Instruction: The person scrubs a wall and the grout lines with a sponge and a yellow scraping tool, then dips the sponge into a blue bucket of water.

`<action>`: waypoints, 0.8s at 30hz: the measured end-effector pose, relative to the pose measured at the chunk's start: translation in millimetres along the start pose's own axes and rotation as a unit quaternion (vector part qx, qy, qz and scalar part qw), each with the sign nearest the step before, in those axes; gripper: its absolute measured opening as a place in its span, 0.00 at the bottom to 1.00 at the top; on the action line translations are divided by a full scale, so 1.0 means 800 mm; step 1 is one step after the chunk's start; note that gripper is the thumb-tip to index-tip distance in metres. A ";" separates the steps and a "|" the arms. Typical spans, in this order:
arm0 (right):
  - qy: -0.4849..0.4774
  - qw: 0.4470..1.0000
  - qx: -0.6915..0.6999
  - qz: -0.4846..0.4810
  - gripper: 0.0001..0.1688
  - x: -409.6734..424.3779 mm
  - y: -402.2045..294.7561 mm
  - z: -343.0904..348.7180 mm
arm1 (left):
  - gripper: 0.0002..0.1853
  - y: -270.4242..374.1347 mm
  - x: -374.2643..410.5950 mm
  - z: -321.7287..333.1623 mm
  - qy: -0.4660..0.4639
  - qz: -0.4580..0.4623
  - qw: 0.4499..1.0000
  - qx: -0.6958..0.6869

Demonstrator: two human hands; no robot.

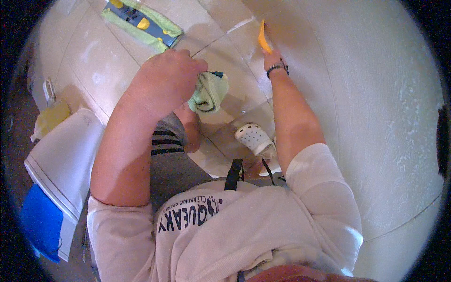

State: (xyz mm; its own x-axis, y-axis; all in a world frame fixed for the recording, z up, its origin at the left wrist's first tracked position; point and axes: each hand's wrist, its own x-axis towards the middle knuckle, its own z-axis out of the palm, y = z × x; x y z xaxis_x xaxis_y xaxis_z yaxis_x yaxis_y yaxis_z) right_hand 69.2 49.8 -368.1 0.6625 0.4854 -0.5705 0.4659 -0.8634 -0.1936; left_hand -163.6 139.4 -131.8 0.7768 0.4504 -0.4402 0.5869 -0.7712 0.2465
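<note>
My left hand (172,75) is closed on a light green cloth (213,90), which hangs folded below the fingers and has a dark corner. Just beyond that hand, a flat mop head (155,33) with a green pad, a grey-blue plate and yellow parts lies on the tiles. My right hand (273,60) reaches forward and grips a slim orange hand tool (263,39) close to the tiled surface. The tool's working edge is too small to make out.
Beige tiles (225,56) lie ahead, with wet-looking whitish patches. A pale surface with foamy streaks (398,141) rises on the right. A white perforated clog (254,138) is below. At left are a white plastic container (67,151), a blue object (40,218) and a yellowish bottle (53,116).
</note>
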 end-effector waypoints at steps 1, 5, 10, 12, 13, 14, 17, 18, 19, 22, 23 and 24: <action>-0.013 1.000 0.008 0.014 0.26 -0.003 0.026 0.005 | 0.09 0.003 0.005 -0.003 -0.002 -0.002 1.000 0.007; 0.031 0.999 0.022 0.025 0.25 -0.073 0.192 0.023 | 0.10 0.005 0.030 -0.004 -0.008 0.035 0.999 0.008; -0.015 0.984 -0.042 0.172 0.23 -0.157 0.272 -0.009 | 0.11 0.016 0.059 -0.014 -0.025 0.064 0.997 0.017; -0.007 0.986 -0.015 0.165 0.23 -0.172 0.286 -0.008 | 0.12 0.019 0.087 0.005 -0.035 0.091 0.995 0.020; -0.009 0.987 -0.001 0.161 0.23 -0.175 0.282 -0.010 | 0.13 0.017 0.104 0.011 -0.045 0.102 0.994 0.023; -0.009 0.989 0.008 0.147 0.23 -0.175 0.277 -0.014 | 0.13 0.017 0.121 0.016 -0.051 0.108 0.992 0.030; -0.033 0.992 0.022 0.118 0.24 -0.189 0.250 -0.039 | 0.13 0.025 0.166 0.023 -0.086 0.115 0.988 0.053; -0.047 0.992 0.016 0.118 0.24 -0.199 0.232 -0.060 | 0.13 0.026 0.176 0.020 -0.097 0.114 0.987 0.062; -0.058 0.991 0.008 0.119 0.25 -0.211 0.223 -0.070 | 0.13 0.026 0.183 0.021 -0.106 0.115 0.985 0.069; -0.065 0.988 -0.002 0.137 0.26 -0.251 0.244 -0.080 | 0.13 0.026 0.200 0.028 -0.118 0.158 0.976 0.092; -0.064 0.986 -0.011 0.153 0.26 -0.266 0.249 -0.083 | 0.13 0.027 0.201 0.033 -0.118 0.164 0.976 0.082; -0.053 0.983 -0.006 0.177 0.26 -0.277 0.253 -0.087 | 0.13 0.030 0.204 0.032 -0.117 0.168 0.976 0.073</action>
State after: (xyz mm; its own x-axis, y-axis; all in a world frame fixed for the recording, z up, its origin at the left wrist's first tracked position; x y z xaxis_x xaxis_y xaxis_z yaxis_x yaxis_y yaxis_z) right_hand 58.0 -223.0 -225.3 0.7200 0.1371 -0.6803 0.2239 -0.9738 0.0406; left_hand -28.4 183.1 -219.5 0.8366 0.0590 -0.5447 0.2552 -0.9217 0.2922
